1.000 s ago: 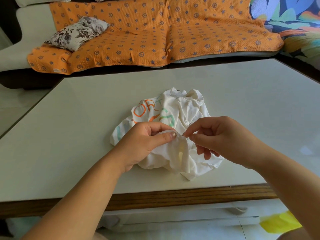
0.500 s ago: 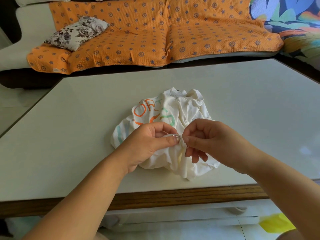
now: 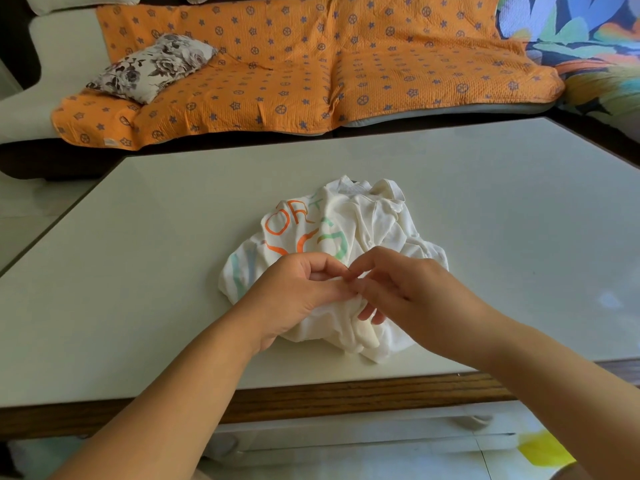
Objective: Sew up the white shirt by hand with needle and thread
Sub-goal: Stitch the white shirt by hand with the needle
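Note:
A crumpled white shirt (image 3: 367,230) with orange and green lettering lies on the pale table (image 3: 156,271) near its front edge. My left hand (image 3: 294,292) pinches a fold of the shirt between thumb and fingers. My right hand (image 3: 405,289) meets it fingertip to fingertip, pinching at the same fold; a thin dark sliver that looks like the needle (image 3: 348,271) shows between the fingertips. The thread is too fine to see.
The table has a wooden front edge (image 3: 346,396). Behind it stands a sofa with an orange patterned cover (image 3: 311,64) and a floral cushion (image 3: 152,67). A yellow object (image 3: 543,452) lies on the floor at lower right.
My right hand has moved left and up until its fingertips touch those of my left hand. The shirt's near edge has bunched up slightly. My left hand has stayed in place.

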A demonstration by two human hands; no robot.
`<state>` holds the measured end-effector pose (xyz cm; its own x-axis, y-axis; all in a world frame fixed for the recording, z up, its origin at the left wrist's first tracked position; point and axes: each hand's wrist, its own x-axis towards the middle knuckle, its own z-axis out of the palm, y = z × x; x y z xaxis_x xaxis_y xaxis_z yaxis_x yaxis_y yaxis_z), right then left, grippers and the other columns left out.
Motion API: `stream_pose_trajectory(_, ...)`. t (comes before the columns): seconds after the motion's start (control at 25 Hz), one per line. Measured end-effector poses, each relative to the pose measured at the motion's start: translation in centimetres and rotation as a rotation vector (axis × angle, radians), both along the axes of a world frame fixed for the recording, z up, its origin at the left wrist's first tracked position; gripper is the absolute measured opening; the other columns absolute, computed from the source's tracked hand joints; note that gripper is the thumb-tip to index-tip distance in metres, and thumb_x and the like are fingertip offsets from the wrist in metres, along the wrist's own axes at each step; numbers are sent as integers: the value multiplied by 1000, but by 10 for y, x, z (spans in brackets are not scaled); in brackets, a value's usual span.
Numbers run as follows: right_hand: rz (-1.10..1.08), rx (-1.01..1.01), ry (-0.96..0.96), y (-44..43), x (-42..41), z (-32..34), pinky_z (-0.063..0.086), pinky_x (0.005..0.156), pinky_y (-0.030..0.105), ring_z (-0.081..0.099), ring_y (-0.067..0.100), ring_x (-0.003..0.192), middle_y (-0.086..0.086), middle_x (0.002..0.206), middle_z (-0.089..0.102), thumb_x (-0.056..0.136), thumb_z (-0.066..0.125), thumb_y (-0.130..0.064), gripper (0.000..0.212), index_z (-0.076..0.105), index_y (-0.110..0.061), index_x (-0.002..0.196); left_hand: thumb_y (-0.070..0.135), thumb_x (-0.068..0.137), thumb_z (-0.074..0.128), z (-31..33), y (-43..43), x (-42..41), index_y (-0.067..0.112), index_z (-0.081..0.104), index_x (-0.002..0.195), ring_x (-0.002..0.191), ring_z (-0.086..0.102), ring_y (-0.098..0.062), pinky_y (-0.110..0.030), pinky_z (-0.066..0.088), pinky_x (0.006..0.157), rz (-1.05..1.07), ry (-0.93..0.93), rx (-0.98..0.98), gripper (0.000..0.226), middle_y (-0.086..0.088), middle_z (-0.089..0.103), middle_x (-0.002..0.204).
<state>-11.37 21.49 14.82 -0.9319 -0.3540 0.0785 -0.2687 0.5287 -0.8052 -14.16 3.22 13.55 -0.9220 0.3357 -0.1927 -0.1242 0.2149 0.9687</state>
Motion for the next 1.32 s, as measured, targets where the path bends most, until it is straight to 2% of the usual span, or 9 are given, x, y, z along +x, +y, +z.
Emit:
stream_pose_trajectory(0.24,-253,-24,171,1,-11,1,52,66,26,64,3,72,-17,79,69,95,58,-22,10,65,-27,88,22,79,75,2,3,-1,18,75,92,87,71,-9,-22,52,81,44,-33,31,14,0,77,91)
stream_pose_trajectory(0.32,-303,-247,31,4,-17,8,50,56,25,63,6,65,-11,87,73,96,57,-17,10,63,-17,88,19,82,73,4,4,0,22,77,92,89,70,-5,-15,50,78,27,-24,22,11,5,77,92)
stream_pose_trajectory(0.48,-241,-949,-470,11,-25,20,51,46,22,65,18,54,14,86,74,101,47,-9,10,54,-5,95,23,80,73,5,4,0,24,78,89,92,67,4,-5,45,76,-13,-11,-4,11,9,77,93)
stream_pose_trajectory(0.6,-322,-1145,-479,17,-37,16,62,66,33,73,29,73,16,76,69,100,42,-1,13,53,-4,93,20,82,73,5,2,1,26,78,86,96,67,2,-8,46,83,-74,-13,-52,9,10,76,94)
stream_pose_trajectory(0.72,-518,-954,-239,30,-54,8,56,90,43,73,27,88,7,73,72,100,48,-9,13,55,-11,90,15,84,72,6,-1,2,21,78,89,97,68,-1,-11,49,86,-99,-25,-75,10,7,77,95)
stream_pose_trajectory(0.88,-702,-315,122,46,-63,2,53,75,26,71,8,77,-5,73,72,97,53,-20,9,61,-16,101,15,84,72,8,-4,3,21,78,88,93,68,1,-9,49,81,-93,-24,-92,9,7,77,92)
stream_pose_trajectory(1.04,-314,100,56,35,-41,10,56,62,26,62,3,56,-2,67,67,98,48,-13,27,60,-32,113,14,85,71,10,-4,2,23,78,84,91,68,2,-10,47,80,-88,-18,-87,12,9,76,90)
stream_pose_trajectory(1.16,-47,219,-86,22,-23,19,49,60,17,59,-1,62,-10,71,61,99,41,-12,38,70,-38,97,15,84,72,11,-3,2,22,78,85,91,69,0,-14,49,84,-70,-17,-73,10,7,77,91)
stream_pose_trajectory(1.32,26,241,-62,15,-13,17,40,64,9,53,-5,67,-27,69,56,89,59,-35,13,71,-37,90,17,84,72,11,-4,3,20,79,90,91,70,-4,-14,49,82,-66,-22,-76,9,3,77,92)
